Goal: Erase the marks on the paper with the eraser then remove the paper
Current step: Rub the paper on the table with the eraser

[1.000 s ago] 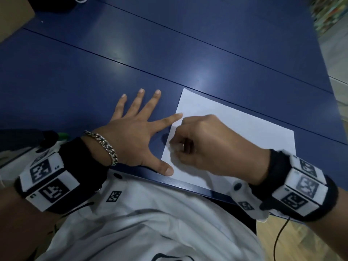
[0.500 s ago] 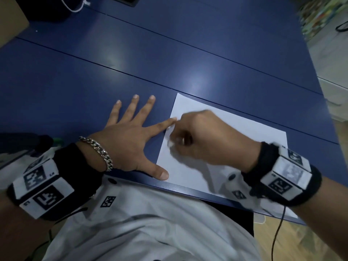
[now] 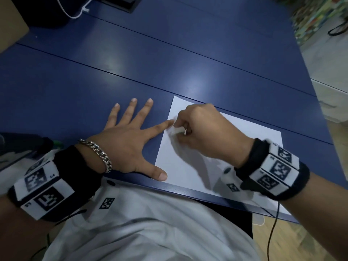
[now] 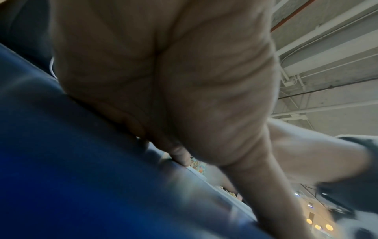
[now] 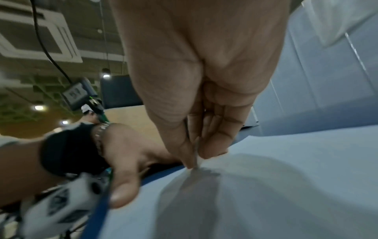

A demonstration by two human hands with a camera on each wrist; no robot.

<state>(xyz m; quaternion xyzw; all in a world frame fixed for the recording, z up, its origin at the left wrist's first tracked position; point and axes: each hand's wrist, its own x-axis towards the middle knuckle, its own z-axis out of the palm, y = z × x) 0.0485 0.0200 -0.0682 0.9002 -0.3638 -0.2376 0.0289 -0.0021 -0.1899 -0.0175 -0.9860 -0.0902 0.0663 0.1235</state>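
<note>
A white sheet of paper (image 3: 188, 166) lies on the blue table (image 3: 131, 63) at its near edge. My right hand (image 3: 199, 132) pinches a small white eraser (image 3: 177, 130) and holds it down on the sheet's upper left part. In the right wrist view the right hand (image 5: 202, 97) presses the eraser (image 5: 196, 159), mostly hidden by the fingers, onto the paper (image 5: 286, 177). My left hand (image 3: 130, 140) lies flat with fingers spread; its index tip and thumb rest on the paper's left edge. In the left wrist view the left hand (image 4: 163, 80) presses the tabletop.
A white cable (image 3: 75, 14) and a dark recessed panel (image 3: 120, 2) sit at the table's far edge. A cardboard box (image 3: 11, 21) stands at the far left. My white shirt (image 3: 141, 232) is below the table edge, and a black cord (image 3: 273, 232) hangs from my right wrist.
My right hand has moved with the eraser away from me along the paper's left side, toward the upper left corner. The left hand has stayed flat, holding the paper's edge.
</note>
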